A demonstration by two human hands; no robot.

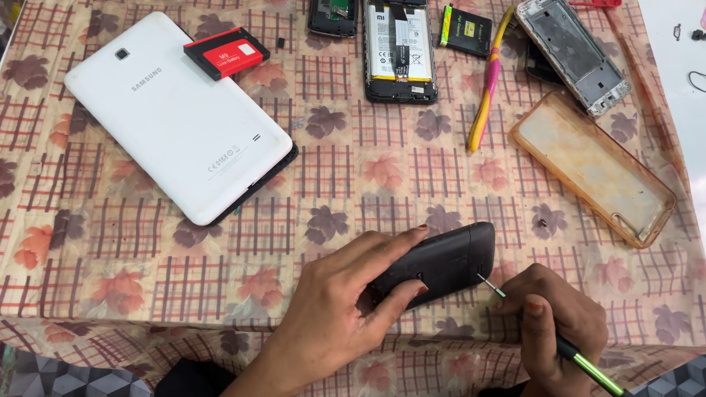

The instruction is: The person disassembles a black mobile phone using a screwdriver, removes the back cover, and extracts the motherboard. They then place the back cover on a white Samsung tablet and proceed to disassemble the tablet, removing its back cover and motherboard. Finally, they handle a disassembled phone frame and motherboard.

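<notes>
A small black phone (442,260) lies back-up near the front edge of the surface (107,277), which is covered by a checked, leaf-patterned cloth. The left hand (341,309) presses it down, fingers spread along its top and near side. The right hand (555,313) is closed around a thin green-handled screwdriver (539,327), its tip touching the phone's right end. The step in hand looks like working a screw or seam at that end; the next move calls for a steady tip and firm hold. Farther off lie a white tablet (179,120) with a red battery (226,53) on it, an opened phone (396,40), a metal frame (572,51) and an orange-tinted clear case (590,167).
</notes>
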